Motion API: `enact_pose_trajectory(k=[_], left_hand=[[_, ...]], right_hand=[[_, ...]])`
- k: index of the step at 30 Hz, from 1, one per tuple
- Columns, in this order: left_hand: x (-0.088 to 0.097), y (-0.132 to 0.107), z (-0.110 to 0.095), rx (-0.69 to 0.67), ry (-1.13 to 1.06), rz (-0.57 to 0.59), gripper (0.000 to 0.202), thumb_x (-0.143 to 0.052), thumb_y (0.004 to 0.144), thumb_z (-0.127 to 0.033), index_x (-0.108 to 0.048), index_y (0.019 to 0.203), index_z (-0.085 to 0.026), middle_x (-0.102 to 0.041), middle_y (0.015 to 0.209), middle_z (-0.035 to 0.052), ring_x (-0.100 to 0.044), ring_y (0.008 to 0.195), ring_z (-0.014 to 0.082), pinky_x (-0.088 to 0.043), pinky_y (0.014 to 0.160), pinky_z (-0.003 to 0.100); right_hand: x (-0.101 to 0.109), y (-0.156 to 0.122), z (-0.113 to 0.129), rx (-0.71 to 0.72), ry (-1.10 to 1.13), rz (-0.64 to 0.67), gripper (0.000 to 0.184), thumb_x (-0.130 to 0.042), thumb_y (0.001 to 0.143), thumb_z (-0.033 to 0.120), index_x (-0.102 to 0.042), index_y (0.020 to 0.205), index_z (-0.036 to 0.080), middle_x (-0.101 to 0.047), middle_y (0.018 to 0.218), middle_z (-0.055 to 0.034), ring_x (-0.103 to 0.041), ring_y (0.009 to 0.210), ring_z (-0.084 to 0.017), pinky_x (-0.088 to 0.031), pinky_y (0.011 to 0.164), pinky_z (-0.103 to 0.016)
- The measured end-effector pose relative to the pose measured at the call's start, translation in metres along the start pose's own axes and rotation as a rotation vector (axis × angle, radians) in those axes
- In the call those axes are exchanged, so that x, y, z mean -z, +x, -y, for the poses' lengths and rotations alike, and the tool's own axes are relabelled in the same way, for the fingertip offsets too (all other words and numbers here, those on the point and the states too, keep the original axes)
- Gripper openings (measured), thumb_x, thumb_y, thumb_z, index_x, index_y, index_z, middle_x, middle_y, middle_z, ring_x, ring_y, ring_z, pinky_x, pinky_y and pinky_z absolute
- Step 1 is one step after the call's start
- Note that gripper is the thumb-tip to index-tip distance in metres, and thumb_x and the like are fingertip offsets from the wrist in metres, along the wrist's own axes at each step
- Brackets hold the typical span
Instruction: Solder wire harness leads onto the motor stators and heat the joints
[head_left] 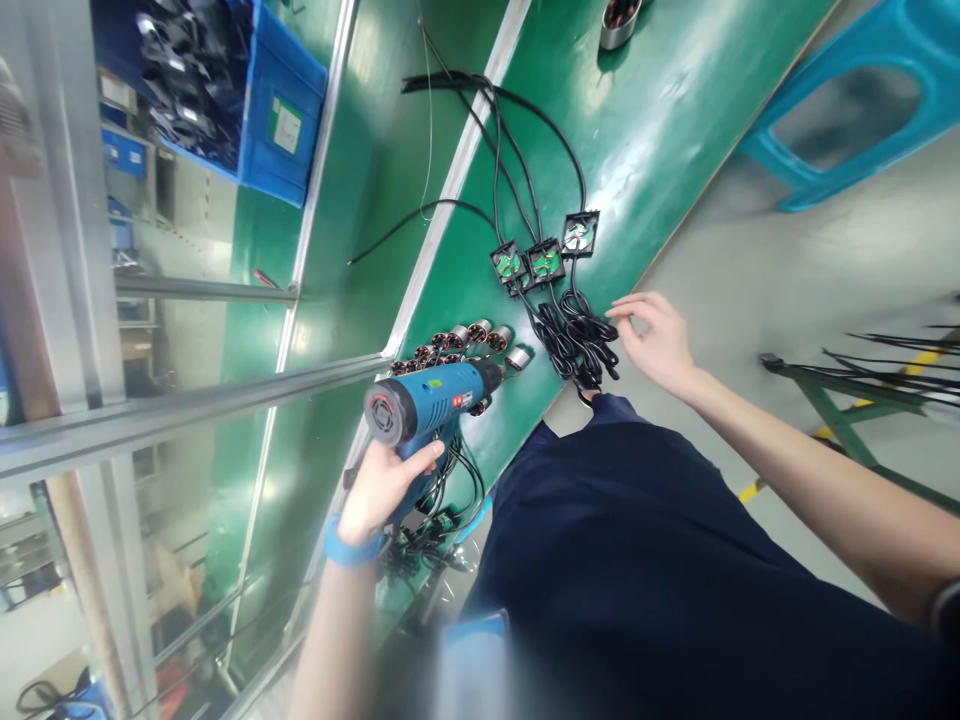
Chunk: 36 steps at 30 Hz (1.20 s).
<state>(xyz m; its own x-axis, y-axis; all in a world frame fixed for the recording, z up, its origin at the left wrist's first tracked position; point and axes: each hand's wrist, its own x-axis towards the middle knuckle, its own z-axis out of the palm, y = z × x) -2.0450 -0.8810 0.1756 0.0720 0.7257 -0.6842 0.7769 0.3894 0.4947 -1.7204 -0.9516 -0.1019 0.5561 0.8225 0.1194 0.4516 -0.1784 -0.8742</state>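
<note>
My left hand (386,480) is wrapped round the handle of a blue heat gun (435,395), its nozzle pointing right toward a silver motor ring (519,357). My right hand (654,340) has its fingers stretched out beside coiled black cables (574,335), close to the coils' right edge; whether a fingertip touches them I cannot tell. Above the coils, three open black cases with circuit boards lie on the green bench: a left board (508,262), a middle board (546,261) and a right board (580,234). Black leads (517,150) run from them across the bench.
Several copper-wound rings (457,337) stand in rows beyond the heat gun. More wired boards (442,525) lie below it. A blue bin (281,110) of black parts is at upper left, behind metal rails (202,400). A blue stool (847,100) stands at upper right.
</note>
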Motion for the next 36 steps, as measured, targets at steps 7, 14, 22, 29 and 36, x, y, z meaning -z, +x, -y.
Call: enact_pose_trajectory(k=[7,14,22,29,36], left_hand=[[-0.013,-0.006,0.009,0.014,-0.006,0.038,0.032,-0.077,0.077,-0.042,-0.069,0.094,-0.016,-0.069,0.073,0.0017,-0.062,0.066,0.0177,-0.054,0.07,0.031],[-0.012,-0.004,0.016,0.012,0.027,0.021,0.035,-0.074,0.079,-0.044,-0.069,0.095,-0.014,-0.069,0.074,0.0019,-0.062,0.067,0.0173,-0.053,0.071,0.031],[-0.014,-0.002,0.013,-0.001,0.021,0.009,0.042,-0.075,0.078,-0.044,-0.07,0.106,-0.013,-0.072,0.078,0.0031,-0.064,0.068,0.0176,-0.054,0.069,0.03],[0.0,-0.011,0.018,0.031,-0.022,-0.074,0.038,-0.077,0.076,-0.047,-0.069,0.096,-0.015,-0.07,0.075,0.0028,-0.062,0.068,0.0172,-0.054,0.069,0.03],[0.034,-0.034,0.026,0.077,-0.069,-0.29,0.037,-0.08,0.072,-0.048,-0.07,0.087,-0.015,-0.069,0.073,0.0038,-0.063,0.066,0.0184,-0.055,0.066,0.03]], right_hand=[[-0.001,0.001,-0.001,0.024,-0.006,-0.005,0.021,-0.053,0.09,0.024,-0.073,0.085,0.026,-0.072,0.102,-0.0054,-0.07,0.1,-0.025,-0.056,0.097,-0.046],[-0.003,0.004,0.002,0.072,0.018,-0.007,0.021,-0.052,0.089,0.023,-0.074,0.085,0.023,-0.072,0.101,-0.0069,-0.07,0.097,-0.024,-0.057,0.093,-0.045],[-0.002,0.003,0.001,0.072,0.033,-0.022,0.021,-0.054,0.088,0.022,-0.075,0.085,0.023,-0.072,0.1,-0.0074,-0.07,0.096,-0.025,-0.057,0.093,-0.047],[-0.004,0.001,-0.003,0.058,0.022,-0.017,0.021,-0.054,0.089,0.022,-0.074,0.086,0.023,-0.072,0.101,-0.007,-0.07,0.098,-0.025,-0.056,0.095,-0.047],[-0.003,0.001,-0.005,0.069,0.023,-0.014,0.021,-0.053,0.09,0.02,-0.073,0.086,0.025,-0.071,0.101,-0.0072,-0.068,0.099,-0.025,-0.057,0.093,-0.045]])
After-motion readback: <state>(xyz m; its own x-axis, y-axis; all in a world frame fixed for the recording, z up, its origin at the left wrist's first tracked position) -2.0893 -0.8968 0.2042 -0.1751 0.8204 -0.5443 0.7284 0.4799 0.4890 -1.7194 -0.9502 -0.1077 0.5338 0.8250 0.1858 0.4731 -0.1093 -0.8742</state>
